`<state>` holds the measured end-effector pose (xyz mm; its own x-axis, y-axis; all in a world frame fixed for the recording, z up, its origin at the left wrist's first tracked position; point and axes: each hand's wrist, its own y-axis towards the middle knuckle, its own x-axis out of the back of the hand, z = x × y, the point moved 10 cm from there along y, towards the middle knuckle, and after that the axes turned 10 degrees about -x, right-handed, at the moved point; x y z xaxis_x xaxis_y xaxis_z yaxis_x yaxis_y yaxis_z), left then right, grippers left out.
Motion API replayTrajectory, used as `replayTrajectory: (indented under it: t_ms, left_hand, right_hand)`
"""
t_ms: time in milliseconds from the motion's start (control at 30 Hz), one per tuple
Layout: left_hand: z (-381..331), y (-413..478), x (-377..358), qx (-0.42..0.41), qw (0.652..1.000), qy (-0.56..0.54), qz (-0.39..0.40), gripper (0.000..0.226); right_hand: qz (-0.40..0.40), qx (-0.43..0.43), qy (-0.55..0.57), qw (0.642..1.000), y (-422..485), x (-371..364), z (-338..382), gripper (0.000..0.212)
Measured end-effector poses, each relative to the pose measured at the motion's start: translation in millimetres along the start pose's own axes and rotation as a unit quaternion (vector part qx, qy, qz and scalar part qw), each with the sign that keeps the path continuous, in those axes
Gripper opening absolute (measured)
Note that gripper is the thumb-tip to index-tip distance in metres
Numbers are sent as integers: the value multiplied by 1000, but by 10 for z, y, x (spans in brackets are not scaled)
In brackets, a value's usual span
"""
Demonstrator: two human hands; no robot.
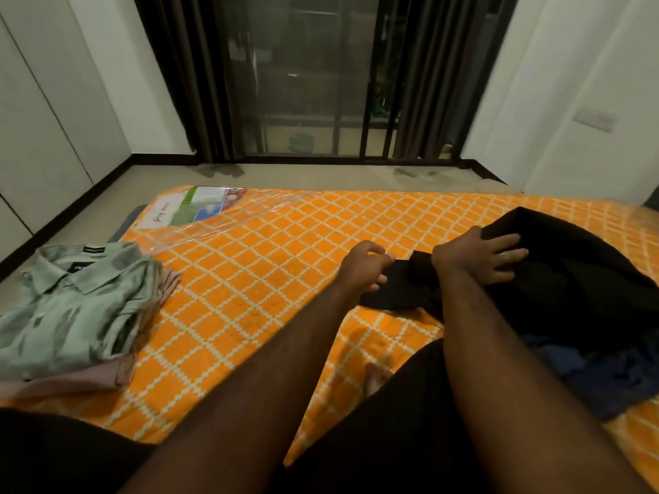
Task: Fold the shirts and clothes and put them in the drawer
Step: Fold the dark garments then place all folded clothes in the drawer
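A black garment [577, 290] lies crumpled on the right side of the orange patterned mattress [256, 279]. My left hand [365, 265] pinches the garment's left edge, fingers curled. My right hand [483, 258] grips its upper fold, thumb over the top edge and fingers spread across the cloth. A folded pale green patterned shirt [71, 308] sits on a pink folded garment [71, 381] at the mattress's left edge. A dark blue garment [599, 376] lies bunched below the black one. No drawer is in view.
The mattress lies on the floor and is still in clear plastic, with a printed label [192, 208] at its far left corner. White cupboard doors [42, 119] line the left wall. Dark curtains and a glass door [313, 80] stand beyond. My legs are in the foreground.
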<state>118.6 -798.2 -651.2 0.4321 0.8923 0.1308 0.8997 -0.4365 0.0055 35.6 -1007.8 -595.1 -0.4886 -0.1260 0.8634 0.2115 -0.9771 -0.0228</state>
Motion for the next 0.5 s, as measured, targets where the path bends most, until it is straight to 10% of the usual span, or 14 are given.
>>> replayTrajectory:
  t_ms: [267, 500]
  left_hand:
    - [-495, 269, -706, -37, 995, -65, 65, 27]
    - [-200, 283, -570, 8, 999, 10, 46, 31]
  right_hand:
    - [41, -30, -10, 999, 163, -66, -134, 49]
    - [83, 65, 220, 970, -19, -13, 176, 23]
